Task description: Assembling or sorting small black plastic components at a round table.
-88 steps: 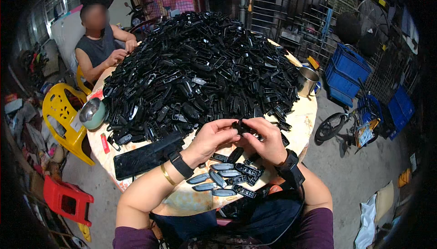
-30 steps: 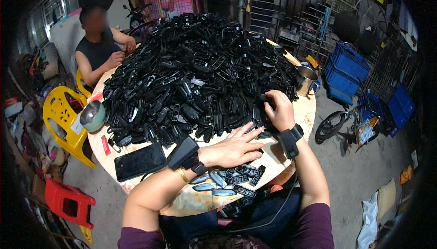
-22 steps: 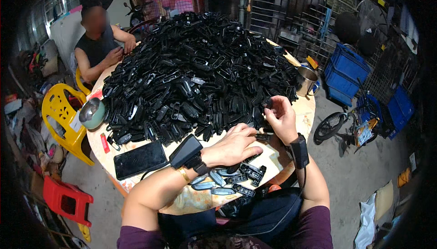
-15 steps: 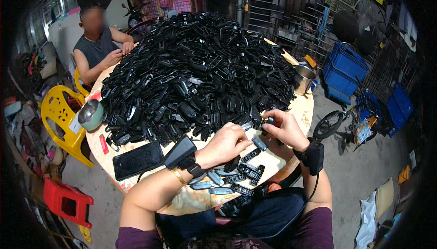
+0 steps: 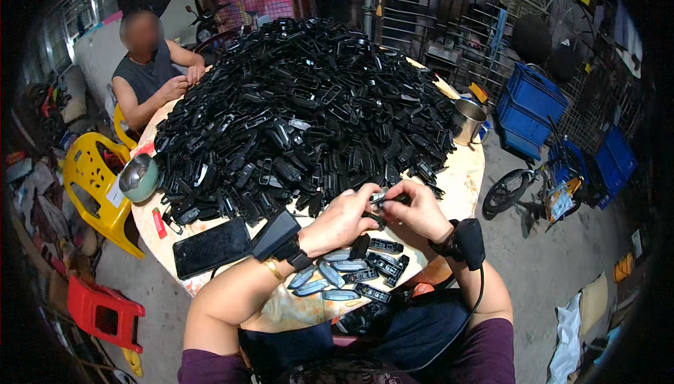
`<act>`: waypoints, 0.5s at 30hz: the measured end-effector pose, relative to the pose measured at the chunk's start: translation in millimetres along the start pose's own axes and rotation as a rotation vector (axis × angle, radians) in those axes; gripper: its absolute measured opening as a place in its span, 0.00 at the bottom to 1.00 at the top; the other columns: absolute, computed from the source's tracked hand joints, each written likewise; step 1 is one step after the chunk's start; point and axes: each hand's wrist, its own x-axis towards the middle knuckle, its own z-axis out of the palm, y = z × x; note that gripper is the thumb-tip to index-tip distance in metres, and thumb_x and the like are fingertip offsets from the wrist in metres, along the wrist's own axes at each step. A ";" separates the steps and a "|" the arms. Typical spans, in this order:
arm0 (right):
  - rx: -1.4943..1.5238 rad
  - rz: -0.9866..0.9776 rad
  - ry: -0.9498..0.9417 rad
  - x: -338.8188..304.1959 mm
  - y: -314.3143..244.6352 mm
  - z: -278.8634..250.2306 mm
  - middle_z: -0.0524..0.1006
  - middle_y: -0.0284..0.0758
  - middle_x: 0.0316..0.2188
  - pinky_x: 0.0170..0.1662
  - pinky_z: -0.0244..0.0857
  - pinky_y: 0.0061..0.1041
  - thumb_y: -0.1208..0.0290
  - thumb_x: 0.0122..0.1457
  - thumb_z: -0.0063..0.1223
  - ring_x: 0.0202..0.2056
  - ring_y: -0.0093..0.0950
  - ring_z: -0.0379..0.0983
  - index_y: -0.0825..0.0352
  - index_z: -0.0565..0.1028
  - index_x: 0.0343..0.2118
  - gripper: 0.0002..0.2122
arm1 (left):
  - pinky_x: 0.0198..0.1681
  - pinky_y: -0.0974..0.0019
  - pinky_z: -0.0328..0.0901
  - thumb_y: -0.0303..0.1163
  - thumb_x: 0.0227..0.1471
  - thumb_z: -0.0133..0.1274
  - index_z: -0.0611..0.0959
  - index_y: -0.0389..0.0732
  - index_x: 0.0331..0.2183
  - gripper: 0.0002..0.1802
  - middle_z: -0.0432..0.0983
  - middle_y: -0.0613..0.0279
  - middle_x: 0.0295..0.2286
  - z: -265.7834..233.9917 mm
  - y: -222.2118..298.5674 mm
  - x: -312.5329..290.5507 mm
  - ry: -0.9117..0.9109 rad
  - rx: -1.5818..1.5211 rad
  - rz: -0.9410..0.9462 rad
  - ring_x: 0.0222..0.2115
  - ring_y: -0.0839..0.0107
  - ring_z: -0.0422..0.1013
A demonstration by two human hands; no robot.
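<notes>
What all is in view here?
Table: one, pale, centre
Part pile: one, black, on table
Loose pieces: several, grey or black, near edge
Flat device: one, black, near left
Bowl: one, green, left edge
Cup: one, silver, right edge
Chairs: two, yellow, left
Stool: one, red, left
Crates: several, blue, right
Bicycle: one, dark, right
Co-worker: one, grey-clad, far left
Small part: one, greyish, in both hands
Left hand: one, purple sleeve, centre
Right hand: one, purple sleeve, centre
</notes>
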 end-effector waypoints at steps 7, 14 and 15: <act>0.461 0.095 0.005 -1.6 -16.0 -4.3 0.77 0.33 0.30 0.30 0.67 0.16 0.76 0.56 0.55 0.27 0.16 0.72 0.70 0.75 0.37 0.07 | 0.36 0.61 0.66 0.30 0.48 0.55 0.78 0.32 0.36 0.13 0.76 0.53 0.29 -1.6 -8.0 -2.1 0.078 0.284 0.048 0.31 0.62 0.72; 0.486 0.078 -0.016 -9.6 -26.5 14.2 0.78 0.32 0.32 0.33 0.68 0.18 0.74 0.59 0.52 0.30 0.18 0.73 0.71 0.73 0.45 0.12 | 0.34 0.74 0.69 0.26 0.53 0.54 0.67 0.36 0.43 0.17 0.75 0.59 0.35 -9.6 -2.4 -1.6 0.139 -1.001 -0.390 0.29 0.77 0.72; 0.484 0.076 -0.014 -10.3 -24.3 14.4 0.78 0.32 0.32 0.33 0.68 0.18 0.74 0.59 0.52 0.30 0.18 0.73 0.71 0.73 0.45 0.12 | 0.34 0.74 0.69 0.24 0.52 0.55 0.68 0.36 0.44 0.19 0.74 0.60 0.34 -11.6 -1.5 -1.2 0.154 -0.919 -0.386 0.29 0.78 0.72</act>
